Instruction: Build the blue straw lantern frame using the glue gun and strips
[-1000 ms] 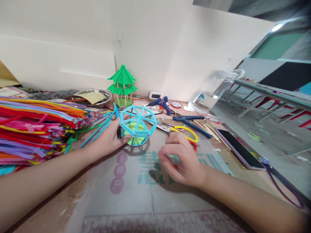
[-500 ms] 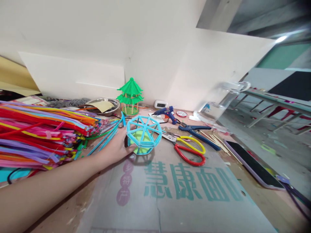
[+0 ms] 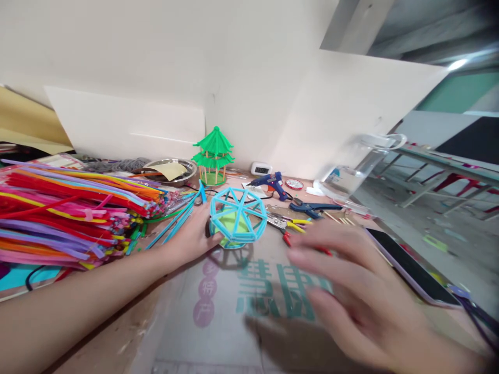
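My left hand [image 3: 197, 231] is closed on the left side of a light-blue eight-sided wheel-like frame [image 3: 238, 207] with spokes, which look like pipe cleaners. A yellow-green round base [image 3: 235, 222] shows through the struts. The frame is tilted towards me above the printed sheet. My right hand [image 3: 351, 275], smeared by motion, is over the sheet's right side with fingers apart and holds nothing visible. It partly hides the scissors [image 3: 287, 238] with red and yellow handles. Behind the frame stands a small green tiered pagoda [image 3: 216, 150].
Pipe cleaner bundles [image 3: 74, 208] fill the left. Along the wall are a metal bowl [image 3: 190, 169], a small digital clock [image 3: 261, 169], a blue glue gun [image 3: 275, 183] and blue-handled pliers [image 3: 312, 207]. A water jug [image 3: 356, 166] and a phone [image 3: 409, 265] are at the right.
My right hand has come into view from the lower right and now covers part of the scissors and sheet. My left hand still holds the blue frame; the view has shifted slightly.
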Demonstrator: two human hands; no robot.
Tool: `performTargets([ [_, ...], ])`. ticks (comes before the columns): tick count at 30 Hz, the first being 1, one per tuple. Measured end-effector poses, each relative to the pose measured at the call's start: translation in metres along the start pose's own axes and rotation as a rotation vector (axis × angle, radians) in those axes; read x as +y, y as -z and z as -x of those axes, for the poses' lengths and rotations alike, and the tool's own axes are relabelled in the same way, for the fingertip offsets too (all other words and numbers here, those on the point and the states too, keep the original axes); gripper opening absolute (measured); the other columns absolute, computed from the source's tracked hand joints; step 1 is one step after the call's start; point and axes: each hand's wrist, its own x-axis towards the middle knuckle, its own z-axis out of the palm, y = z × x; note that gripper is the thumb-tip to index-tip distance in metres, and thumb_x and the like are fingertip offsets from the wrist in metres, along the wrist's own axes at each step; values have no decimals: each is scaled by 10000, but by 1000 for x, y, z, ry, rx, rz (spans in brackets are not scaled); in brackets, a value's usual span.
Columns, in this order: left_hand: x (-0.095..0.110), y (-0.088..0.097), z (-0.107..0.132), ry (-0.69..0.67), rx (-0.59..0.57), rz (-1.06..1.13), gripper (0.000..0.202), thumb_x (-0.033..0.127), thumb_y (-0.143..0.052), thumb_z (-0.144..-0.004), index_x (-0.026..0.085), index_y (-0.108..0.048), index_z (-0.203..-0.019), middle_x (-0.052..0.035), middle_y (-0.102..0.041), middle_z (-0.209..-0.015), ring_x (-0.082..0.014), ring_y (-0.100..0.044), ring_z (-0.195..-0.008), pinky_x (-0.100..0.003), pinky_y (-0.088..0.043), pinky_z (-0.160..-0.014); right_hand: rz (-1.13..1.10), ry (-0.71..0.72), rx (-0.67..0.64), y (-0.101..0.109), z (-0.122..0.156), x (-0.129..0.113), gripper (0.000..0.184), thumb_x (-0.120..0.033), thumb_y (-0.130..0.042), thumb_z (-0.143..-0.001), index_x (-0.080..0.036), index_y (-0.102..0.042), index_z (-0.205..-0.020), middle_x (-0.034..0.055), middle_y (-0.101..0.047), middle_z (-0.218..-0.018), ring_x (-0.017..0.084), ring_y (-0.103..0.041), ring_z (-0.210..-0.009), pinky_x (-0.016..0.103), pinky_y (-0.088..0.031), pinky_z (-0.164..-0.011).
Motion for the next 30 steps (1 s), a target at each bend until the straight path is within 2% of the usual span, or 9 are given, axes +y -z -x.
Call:
performTargets([
  [2, 4, 1, -1, 0, -2, -21, 521, 261, -657, -859, 211, -517, -1358, -132, -595, -1344, -326, -522, -1323, -530, -396, -1163, -13, -8, 14, -20, -10, 13, 455, -265, -563, -982, -216, -502, -1431, 179, -488, -1464, 327, -470, -1380, 574, -413, -1145],
  [5, 6, 1, -2, -4, 1, -49, 552, 290, -685, -864, 224, -518, -1387, -134, -603, -1337, -341, -528, -1308, -557, -408, -1143, -2, 7, -18, -48, -6, 23, 546, -222, -599, -947, -196, -430, -1466, 194, -355, -1569, 358, -339, -1482, 648, -307, -1195],
  [8, 5, 1, -2, -13, -7, -52, 574, 290, -691, -861, 221, -516, -1403, -137, -602, -1341, -346, -530, -1303, -554, -411, -1140, 24, 53, -50, -62, 3, 25, 589, -191, -637, -916, -220, -416, -1461, 183, -347, -1588, 359, -296, -1512, 655, -282, -1204],
  [15, 6, 1, -2, -7, -24, -68, 573, 250, -668, -858, 233, -506, -1407, -119, -575, -1390, -326, -522, -1316, -542, -408, -1151, 67, 40, -92, -64, 1, 23, 556, -210, -629, -926, -222, -432, -1447, 191, -335, -1600, 352, -242, -1538, 648, -249, -1219],
  [23, 5, 1, -1, 6, -23, -69, 602, 232, -673, -845, 235, -482, -1417, -118, -573, -1395, -327, -519, -1324, -555, -407, -1155, 53, 34, -103, -66, 2, 21, 594, -241, -612, -939, -193, -381, -1484, 212, -374, -1567, 342, -260, -1533, 648, -259, -1217],
  [30, 5, 2, -3, -2, -45, -62, 522, 280, -675, -860, 245, -543, -1364, -109, -592, -1368, -330, -521, -1316, -564, -409, -1150, 46, 38, -111, -65, 0, 20, 544, -224, -600, -942, -219, -413, -1453, 203, -369, -1571, 345, -270, -1529, 656, -268, -1207],
])
